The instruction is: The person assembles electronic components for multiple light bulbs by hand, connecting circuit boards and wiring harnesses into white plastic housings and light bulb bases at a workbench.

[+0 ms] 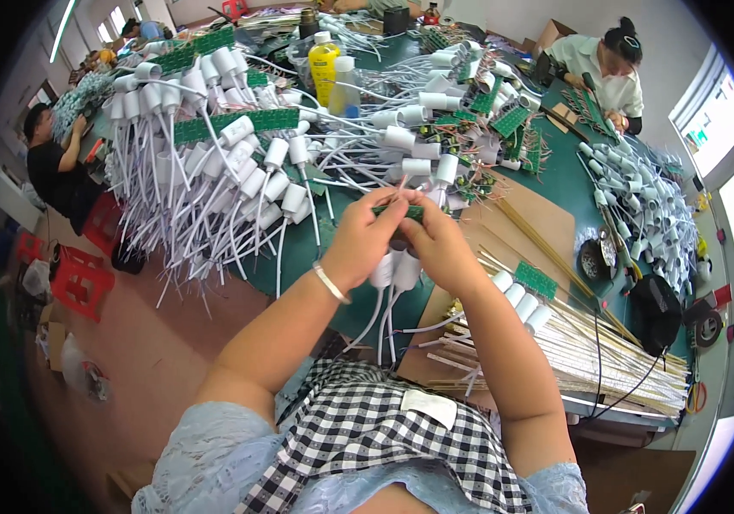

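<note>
My left hand and my right hand meet in front of me, fingers closed on a small green circuit board. Thin pinkish wires stick up at the fingertips. Below the hands hang white cylindrical housings, and white cables trail down from them. The fingers cover most of the board. Just beyond my hands lie more white housings with wired green boards, piled on the green table.
A large heap of white housings with cables fills the table's left. A yellow bottle stands behind. On the right are cardboard, long thin strips, a green board with white cylinders and a black fan-like object. Co-workers sit around.
</note>
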Action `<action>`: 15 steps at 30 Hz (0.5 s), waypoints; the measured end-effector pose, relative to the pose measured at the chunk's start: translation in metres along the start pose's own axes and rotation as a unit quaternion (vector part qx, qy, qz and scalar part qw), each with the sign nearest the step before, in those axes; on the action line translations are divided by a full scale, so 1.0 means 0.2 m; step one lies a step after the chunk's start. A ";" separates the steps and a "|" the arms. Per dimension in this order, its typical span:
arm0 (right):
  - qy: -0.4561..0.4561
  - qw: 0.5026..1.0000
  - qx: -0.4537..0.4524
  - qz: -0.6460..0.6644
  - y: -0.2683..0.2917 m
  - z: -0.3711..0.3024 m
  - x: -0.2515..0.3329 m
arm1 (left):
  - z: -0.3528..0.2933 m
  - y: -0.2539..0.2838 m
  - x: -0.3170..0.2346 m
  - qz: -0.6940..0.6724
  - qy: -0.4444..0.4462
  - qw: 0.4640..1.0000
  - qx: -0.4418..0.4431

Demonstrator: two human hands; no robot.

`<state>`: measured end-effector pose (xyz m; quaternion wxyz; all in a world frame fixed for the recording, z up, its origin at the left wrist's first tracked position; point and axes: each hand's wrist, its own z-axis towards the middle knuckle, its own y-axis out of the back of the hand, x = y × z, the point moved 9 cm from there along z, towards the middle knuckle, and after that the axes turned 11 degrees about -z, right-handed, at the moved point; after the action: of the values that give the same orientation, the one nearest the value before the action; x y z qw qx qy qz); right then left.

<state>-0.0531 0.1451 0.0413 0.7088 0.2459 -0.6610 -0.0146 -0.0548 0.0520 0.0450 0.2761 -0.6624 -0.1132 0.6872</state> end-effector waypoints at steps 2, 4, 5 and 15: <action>-0.013 0.990 -0.088 -0.109 0.04 0.00 -0.04 | 0.03 0.03 0.09 0.081 -0.007 0.997 -0.016; -0.021 0.980 -0.121 -0.156 0.06 -0.01 -0.10 | 0.03 0.01 0.08 0.148 -0.091 0.984 -0.042; 0.002 0.981 -0.120 -0.150 0.08 0.00 -0.10 | 0.05 0.01 0.09 0.152 -0.091 0.984 -0.024; -0.051 0.964 -0.004 0.263 0.11 -0.08 -0.04 | 0.05 -0.22 0.11 0.069 0.130 0.971 0.187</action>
<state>-0.0456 0.1719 0.0406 0.6544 0.0593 -0.7373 0.1568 -0.0532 0.1008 0.0504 0.3588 -0.6891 0.1002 0.6216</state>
